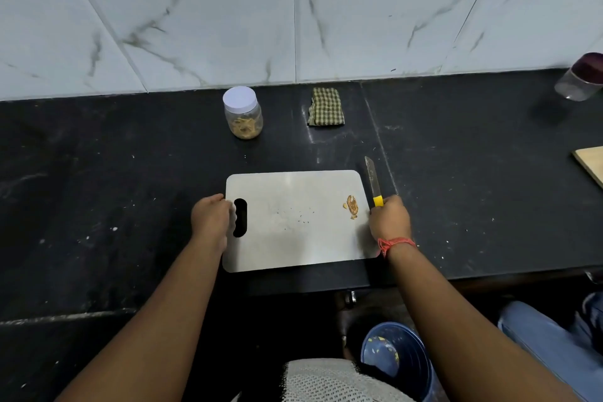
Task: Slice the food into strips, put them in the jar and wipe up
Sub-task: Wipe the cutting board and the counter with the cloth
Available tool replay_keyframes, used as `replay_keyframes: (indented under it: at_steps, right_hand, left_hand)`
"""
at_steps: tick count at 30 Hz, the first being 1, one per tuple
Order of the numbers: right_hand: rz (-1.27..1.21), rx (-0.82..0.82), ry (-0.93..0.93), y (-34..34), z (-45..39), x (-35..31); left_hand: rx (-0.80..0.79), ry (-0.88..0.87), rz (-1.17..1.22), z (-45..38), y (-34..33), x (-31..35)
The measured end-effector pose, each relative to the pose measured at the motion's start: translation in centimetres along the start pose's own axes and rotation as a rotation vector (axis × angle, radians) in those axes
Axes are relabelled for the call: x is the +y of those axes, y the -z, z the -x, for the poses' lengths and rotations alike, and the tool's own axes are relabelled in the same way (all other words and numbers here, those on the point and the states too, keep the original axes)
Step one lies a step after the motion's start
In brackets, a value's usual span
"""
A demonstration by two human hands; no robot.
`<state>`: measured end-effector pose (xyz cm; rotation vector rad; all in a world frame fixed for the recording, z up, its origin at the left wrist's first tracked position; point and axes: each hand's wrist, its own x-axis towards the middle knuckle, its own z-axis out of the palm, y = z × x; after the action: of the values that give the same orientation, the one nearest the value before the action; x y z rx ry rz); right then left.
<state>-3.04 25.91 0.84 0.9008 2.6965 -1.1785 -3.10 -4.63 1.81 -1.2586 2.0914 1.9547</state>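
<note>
Metal made up the flat cutting board [293, 222], a smooth grey sheet with round corners and a long dark handle hole near its left end. It lay on a black stone counter [114, 173] that was speckled with small white marks. The left hand [212, 217] gripped the board's left edge, fingers curled by the handle hole. The right hand [390, 219] was closed round the yellow handle of a knife [373, 181] at the board's right edge, and the thin grey blade pointed away from the person, just beside the board's far right corner. A small heap of brown food scraps [352, 206] sat on the board close to its right edge, right next to the right hand and well apart from the left hand. Behind the board stood a clear plastic jar [243, 114] with a white lid on top and pale food strips inside. A folded checked cloth [326, 107], green and cream, lay behind the board too, to the right of the jar. The counter was bare on the board's left side and between the board and the jar. The board's near edge came close to the counter's front edge. Below that edge stood a blue bucket [401, 362].
</note>
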Motion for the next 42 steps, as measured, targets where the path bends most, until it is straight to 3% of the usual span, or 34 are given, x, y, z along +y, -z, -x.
replay_keyframes:
  at_steps: [6,12,24,35,42]
  right_hand:
    - [0.005,0.019,-0.013,-0.2,0.0,0.1]
    - [-0.017,0.036,-0.003,-0.1,0.5,0.1]
    - [-0.130,0.116,0.115,0.6,3.6,0.7]
    - [-0.056,0.427,0.122,5.5,8.5,5.2]
    - [-0.026,0.457,0.115,8.1,10.8,9.7]
  left_hand:
    - [-0.134,-0.019,0.111,0.3,0.4,0.5]
    - [-0.325,0.019,0.006,0.5,0.9,-0.2]
    - [-0.344,-0.061,0.025,1.1,0.4,-1.1]
    - [-0.508,-0.035,0.009,3.9,-2.4,-2.1]
    - [-0.553,-0.053,-0.028,7.7,-4.7,-3.4]
